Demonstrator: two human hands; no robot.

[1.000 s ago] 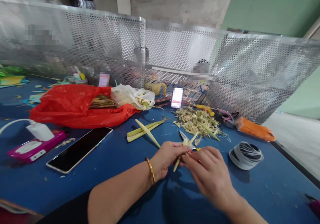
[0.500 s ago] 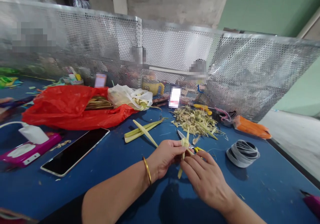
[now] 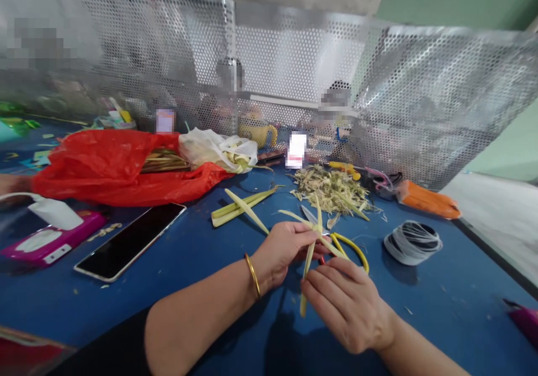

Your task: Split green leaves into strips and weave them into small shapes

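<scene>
Pale green leaf strips (image 3: 318, 210) cross one another in a knot-like star over the blue table. My left hand (image 3: 281, 250), with a gold bangle at the wrist, pinches them at the crossing between thumb and fingers. Below and to the right, my right hand (image 3: 348, 303) has its fingers closed at the lower strips; its fingertips are partly hidden. Just behind the hands lie scissors (image 3: 365, 257) with yellow handles, partly covered by the strips and fingers. More leaf strips (image 3: 244, 207) rest on the table left of them.
Leaf shreds (image 3: 330, 191) are heaped behind the scissors. A spool of white cord (image 3: 412, 243) and an orange packet (image 3: 428, 199) are at right. Leftward are a phone (image 3: 130, 244), power strip (image 3: 79, 233), red bag (image 3: 101, 160) and another person's hand (image 3: 14, 185). A perforated screen (image 3: 286, 45) stands behind.
My right hand has drawn down and right from the crossing, so the strips now show spread apart. More of the yellow scissor handles is visible. The whole view has tilted slightly downward.
</scene>
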